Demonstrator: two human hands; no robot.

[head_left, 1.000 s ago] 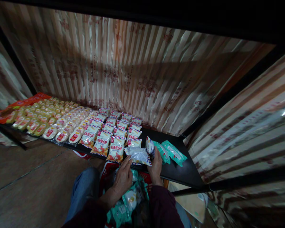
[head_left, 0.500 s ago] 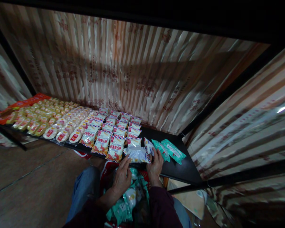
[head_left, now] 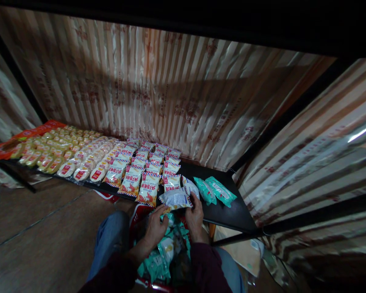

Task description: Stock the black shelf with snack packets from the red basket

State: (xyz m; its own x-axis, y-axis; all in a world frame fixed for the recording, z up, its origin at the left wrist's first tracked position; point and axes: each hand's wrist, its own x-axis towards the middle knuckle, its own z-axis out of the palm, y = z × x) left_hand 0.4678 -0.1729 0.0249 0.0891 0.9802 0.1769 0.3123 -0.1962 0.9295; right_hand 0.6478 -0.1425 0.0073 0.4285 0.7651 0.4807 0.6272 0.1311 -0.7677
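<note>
A small snack bag [head_left: 174,198] lies with its printed grey-white back up at the shelf's front edge. My right hand [head_left: 195,216] pinches its right end, with the fingertips also near a second white bag [head_left: 190,187] just behind. At the near left corner of the first bag, the curled fingers of my left hand [head_left: 156,224] grip its edge; part of the grip is hidden. Rows of matching white and orange snack bags [head_left: 148,189] stand to the left, fronts showing. Two teal packets [head_left: 221,191] lie flat to the right.
White wrapped round snacks [head_left: 97,171], yellowish wrapped ones [head_left: 53,164] and an orange package [head_left: 24,136] fill the left of the black shelf [head_left: 234,213]. Below my hands, a red basket [head_left: 137,215] holds teal packets [head_left: 167,248]. Dark posts and a striped curtain [head_left: 134,81] enclose the shelf.
The second white bag has turned and now shows more of its pale side. My right hand has shifted slightly down and left; my left hand remains at the first bag's corner.
</note>
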